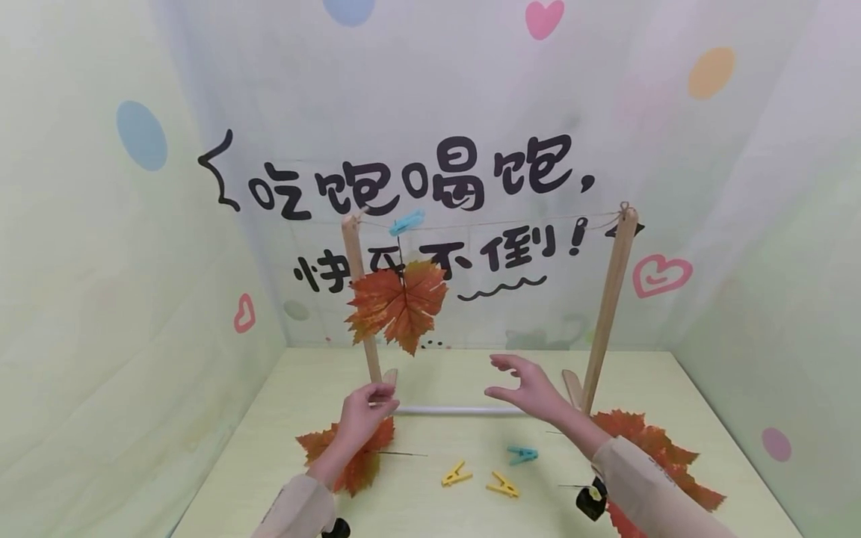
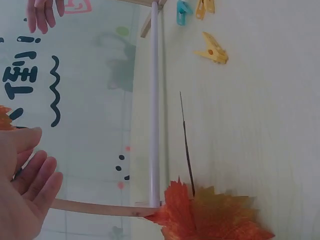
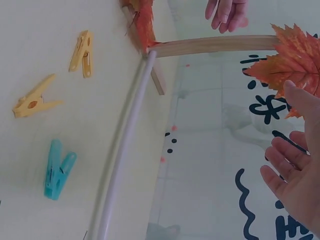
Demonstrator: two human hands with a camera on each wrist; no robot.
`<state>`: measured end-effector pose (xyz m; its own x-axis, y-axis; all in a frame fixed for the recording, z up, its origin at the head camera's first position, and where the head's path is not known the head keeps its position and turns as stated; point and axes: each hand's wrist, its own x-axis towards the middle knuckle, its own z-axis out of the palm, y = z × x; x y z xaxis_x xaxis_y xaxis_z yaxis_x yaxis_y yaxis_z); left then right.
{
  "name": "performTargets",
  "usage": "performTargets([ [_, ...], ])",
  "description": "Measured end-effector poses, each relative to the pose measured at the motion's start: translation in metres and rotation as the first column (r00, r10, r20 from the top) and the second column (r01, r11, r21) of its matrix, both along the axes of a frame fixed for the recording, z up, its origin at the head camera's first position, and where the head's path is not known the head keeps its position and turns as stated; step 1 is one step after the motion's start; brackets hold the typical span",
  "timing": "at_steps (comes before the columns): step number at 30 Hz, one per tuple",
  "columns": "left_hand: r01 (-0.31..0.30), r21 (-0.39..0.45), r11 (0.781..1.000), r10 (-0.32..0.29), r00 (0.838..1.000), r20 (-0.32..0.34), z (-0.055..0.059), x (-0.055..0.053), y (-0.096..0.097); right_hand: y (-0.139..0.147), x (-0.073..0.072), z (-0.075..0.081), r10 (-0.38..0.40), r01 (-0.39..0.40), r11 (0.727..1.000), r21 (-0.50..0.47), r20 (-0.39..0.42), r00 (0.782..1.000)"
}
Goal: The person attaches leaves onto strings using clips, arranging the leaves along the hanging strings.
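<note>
An orange-red artificial maple leaf [image 1: 420, 299] hangs by its stem from a blue clothespin [image 1: 407, 223], clipped near the left end of a twine line [image 1: 498, 223]. My left hand [image 1: 363, 418] is raised below that leaf, fingers loosely bent and nothing in them. Over to the right, my right hand [image 1: 534, 388] hovers with thumb and fingers spread apart, also holding nothing. Another leaf [image 2: 215, 215] lies on the table under my left forearm, its thin stem pointing right. More leaves [image 1: 673, 456] lie beside my right forearm.
Two wooden posts, left [image 1: 353, 250] and right [image 1: 608, 306], carry the twine; a white rod [image 1: 464, 410] joins their bases. Two yellow clothespins [image 1: 457, 474] and a blue-green clothespin [image 1: 522, 454] lie on the table in front. Printed cloth walls [image 1: 430, 90] surround the table.
</note>
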<state>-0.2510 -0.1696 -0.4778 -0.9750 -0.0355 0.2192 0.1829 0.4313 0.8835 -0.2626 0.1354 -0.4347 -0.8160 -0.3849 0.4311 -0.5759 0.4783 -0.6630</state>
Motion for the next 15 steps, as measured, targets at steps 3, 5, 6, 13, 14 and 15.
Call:
performTargets([
  [3, 0.007, -0.04, 0.999, -0.007, 1.0, -0.006, -0.01, -0.001, -0.005, -0.001, -0.002, -0.009, 0.004, -0.004, 1.0, 0.004, 0.043, 0.999],
  [5, 0.007, -0.075, 0.997, -0.008, 1.0, -0.012, -0.017, -0.002, -0.007, -0.003, -0.002, -0.015, 0.012, -0.013, 1.0, 0.013, 0.069, 0.998],
  [6, 0.01, -0.089, 0.996, -0.012, 1.0, -0.012, -0.021, -0.002, -0.009, -0.004, -0.002, -0.019, 0.017, -0.019, 1.0, 0.017, 0.08, 0.997],
  [13, 0.07, -0.182, 0.981, -0.074, 0.997, -0.016, -0.043, 0.001, -0.015, -0.009, -0.001, -0.041, 0.056, -0.058, 0.998, 0.009, 0.131, 0.99],
  [14, 0.076, -0.207, 0.975, -0.083, 0.996, -0.027, -0.046, 0.001, -0.016, -0.009, -0.001, -0.043, 0.059, -0.061, 0.998, 0.004, 0.138, 0.989],
  [15, 0.079, -0.223, 0.972, -0.088, 0.996, -0.03, -0.048, 0.002, -0.016, -0.01, 0.0, -0.046, 0.063, -0.064, 0.998, -0.001, 0.146, 0.987],
])
